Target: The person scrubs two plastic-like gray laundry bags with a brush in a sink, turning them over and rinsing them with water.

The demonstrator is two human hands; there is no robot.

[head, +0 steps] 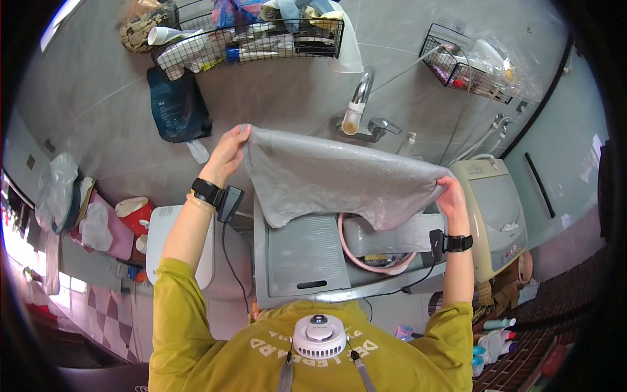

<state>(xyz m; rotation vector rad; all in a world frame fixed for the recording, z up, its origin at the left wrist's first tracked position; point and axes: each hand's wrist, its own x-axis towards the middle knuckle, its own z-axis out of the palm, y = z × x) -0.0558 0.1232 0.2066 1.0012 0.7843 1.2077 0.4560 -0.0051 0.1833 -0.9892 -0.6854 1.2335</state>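
Observation:
A grey, shiny sheet (338,171), wet cloth or plastic, is stretched between my two hands in front of me. My left hand (228,154) pinches its upper left corner, a little higher than the other side. At the right end, my right hand (451,196) grips the other corner. The sheet's lower edge hangs over a grey laundry sink (262,274) with a ribbed washboard (306,255). Beside the washboard sits a pink-rimmed basin (345,245), partly covered by a pale grey piece of material (387,234). What else the basin holds is mostly hidden.
A chrome faucet (361,93) projects from the tiled wall beyond the sheet. Wire baskets (254,46) hang above. A top-loading washing machine (494,210) stands to the right, a white lidded bin (181,240) to the left. Cables (230,259) trail from both wrist devices.

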